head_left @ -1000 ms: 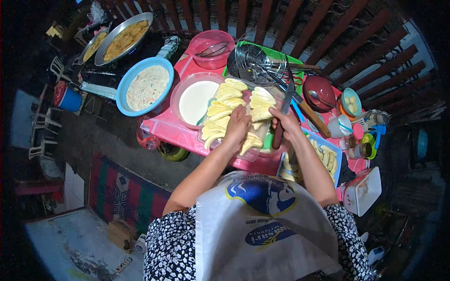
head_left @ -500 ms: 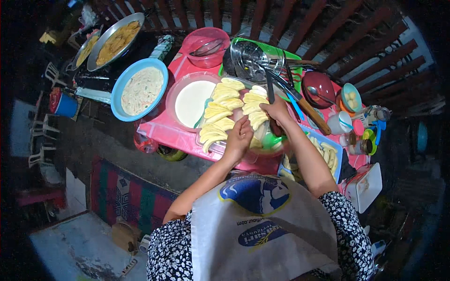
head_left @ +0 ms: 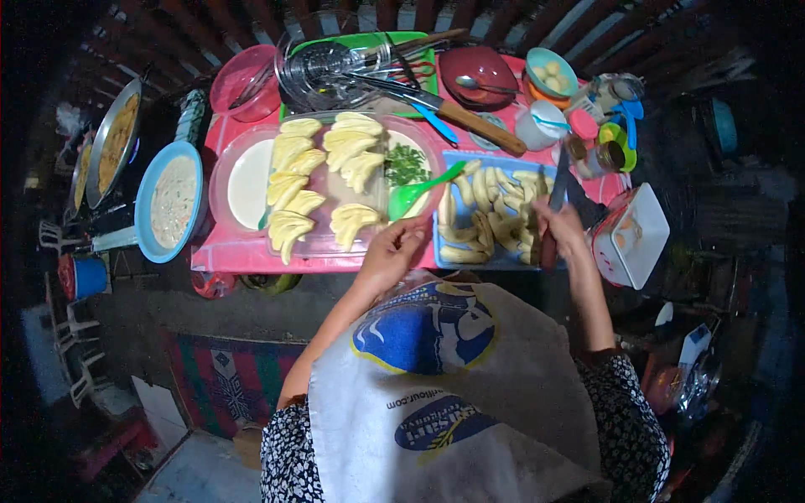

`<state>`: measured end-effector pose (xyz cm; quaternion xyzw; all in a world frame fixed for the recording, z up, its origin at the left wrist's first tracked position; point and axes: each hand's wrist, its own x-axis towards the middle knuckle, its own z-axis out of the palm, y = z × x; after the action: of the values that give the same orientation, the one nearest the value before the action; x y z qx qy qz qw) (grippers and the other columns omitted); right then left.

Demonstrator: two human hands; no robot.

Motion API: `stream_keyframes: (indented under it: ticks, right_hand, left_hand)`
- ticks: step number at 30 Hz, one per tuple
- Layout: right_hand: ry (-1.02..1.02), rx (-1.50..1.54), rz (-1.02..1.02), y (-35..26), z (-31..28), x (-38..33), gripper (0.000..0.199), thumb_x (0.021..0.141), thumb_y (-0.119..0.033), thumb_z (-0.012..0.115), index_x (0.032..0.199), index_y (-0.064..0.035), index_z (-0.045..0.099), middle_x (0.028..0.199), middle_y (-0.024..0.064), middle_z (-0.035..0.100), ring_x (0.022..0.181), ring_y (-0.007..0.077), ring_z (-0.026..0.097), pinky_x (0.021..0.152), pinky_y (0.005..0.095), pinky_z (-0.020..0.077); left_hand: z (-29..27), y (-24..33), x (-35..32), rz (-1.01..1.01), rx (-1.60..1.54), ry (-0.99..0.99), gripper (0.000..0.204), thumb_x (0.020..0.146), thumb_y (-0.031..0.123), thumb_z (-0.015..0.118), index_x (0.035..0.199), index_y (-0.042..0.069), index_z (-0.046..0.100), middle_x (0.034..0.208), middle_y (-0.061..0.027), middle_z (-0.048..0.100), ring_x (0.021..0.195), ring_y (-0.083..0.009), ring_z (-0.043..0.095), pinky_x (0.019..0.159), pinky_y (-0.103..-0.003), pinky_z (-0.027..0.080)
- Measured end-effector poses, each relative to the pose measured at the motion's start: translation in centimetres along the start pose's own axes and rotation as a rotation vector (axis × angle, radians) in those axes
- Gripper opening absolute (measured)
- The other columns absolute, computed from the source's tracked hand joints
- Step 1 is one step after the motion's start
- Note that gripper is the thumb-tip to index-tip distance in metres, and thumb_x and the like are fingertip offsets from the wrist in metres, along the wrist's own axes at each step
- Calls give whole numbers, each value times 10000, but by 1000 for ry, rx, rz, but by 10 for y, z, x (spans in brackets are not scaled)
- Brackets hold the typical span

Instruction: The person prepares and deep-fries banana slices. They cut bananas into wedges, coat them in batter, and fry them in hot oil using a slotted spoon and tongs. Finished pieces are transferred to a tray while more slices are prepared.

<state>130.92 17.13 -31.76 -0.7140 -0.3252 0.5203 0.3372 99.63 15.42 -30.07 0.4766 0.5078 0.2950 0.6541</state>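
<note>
Many peeled bananas (head_left: pixel 482 230) lie in a blue tray (head_left: pixel 451 157) at the right side of a pink table (head_left: pixel 210 251). The right hand (head_left: pixel 560 228) is over the right part of this tray. It is closed around a knife (head_left: pixel 559 191). The blade points up and away from the person, and the dark red handle pokes out below the hand. The left hand (head_left: pixel 394 249) is near the front edge of the table, just beside the blue tray's left side. Its fingers are bent in a loose curl, and I cannot tell if they hold anything. Just past this hand is a green spoon (head_left: pixel 411 197). It leans over a bowl with chopped green leaves (head_left: pixel 407 163) in it. Left of that is a clear tray (head_left: pixel 323 241). Cut bananas (head_left: pixel 289 226), spread out like little fans, lie on it in two rows. Next to it, on the left, is a round tub of white batter (head_left: pixel 250 184). A light blue bowl (head_left: pixel 172 201) with a lumpy, pale mix is by the left end of the table. At the back are a pink bowl (head_left: pixel 243 84), a green tray (head_left: pixel 411 38) full of tools, and a dark red bowl (head_left: pixel 474 71) with a spoon (head_left: pixel 482 85) on top. Right of the blue tray is a white tub (head_left: pixel 650 239).
</note>
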Motion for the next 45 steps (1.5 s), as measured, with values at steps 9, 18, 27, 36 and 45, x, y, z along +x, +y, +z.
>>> stream_keyframes:
  ticks: [9, 18, 27, 36, 45]
  right_hand:
    - [-198, -163, -41, 97, -5, -13, 199, 782, -206, 627, 865, -35, 571, 594, 16, 517, 418, 94, 460, 385, 245, 370]
    - [-104, -274, -265, 133, -44, 5, 220, 764, -211, 648, 870, -33, 573, 573, 4, 505, 416, 73, 444, 377, 232, 360]
    - [-199, -195, -272, 140, -53, 10, 238, 812, -254, 581, 854, -23, 542, 632, 38, 556, 405, 71, 437, 362, 223, 343]
    - [-492, 411, -148, 46, 23, -15, 243, 870, -275, 527, 908, -35, 502, 576, 27, 514, 427, 94, 464, 392, 234, 356]
    - [-811, 261, -394, -21, 32, -31, 548, 771, -45, 589, 1256, -37, 334, 897, 52, 606, 500, 31, 437, 446, 170, 350]
  left_hand:
    - [74, -47, 49, 52, 222, -17, 301, 840, 119, 519, 1104, -27, 505, 920, -93, 597, 851, -145, 563, 763, -251, 445]
    - [129, -57, 86, 242, 625, -37, 426, 726, 166, 651, 1091, -15, 523, 1009, -197, 573, 926, -306, 561, 808, -338, 447]
    - [157, -66, 93, 184, 640, 195, 285, 650, 147, 646, 882, -12, 602, 837, -204, 576, 831, -337, 559, 744, -390, 451]
    - [171, -18, 37, 633, 658, 439, 330, 658, 21, 590, 983, 21, 537, 869, -167, 508, 870, -357, 473, 753, -413, 386]
    - [119, -2, 31, 345, -557, 329, 573, 851, 167, 488, 1325, 12, 205, 1199, -155, 431, 1141, -242, 412, 963, -324, 325]
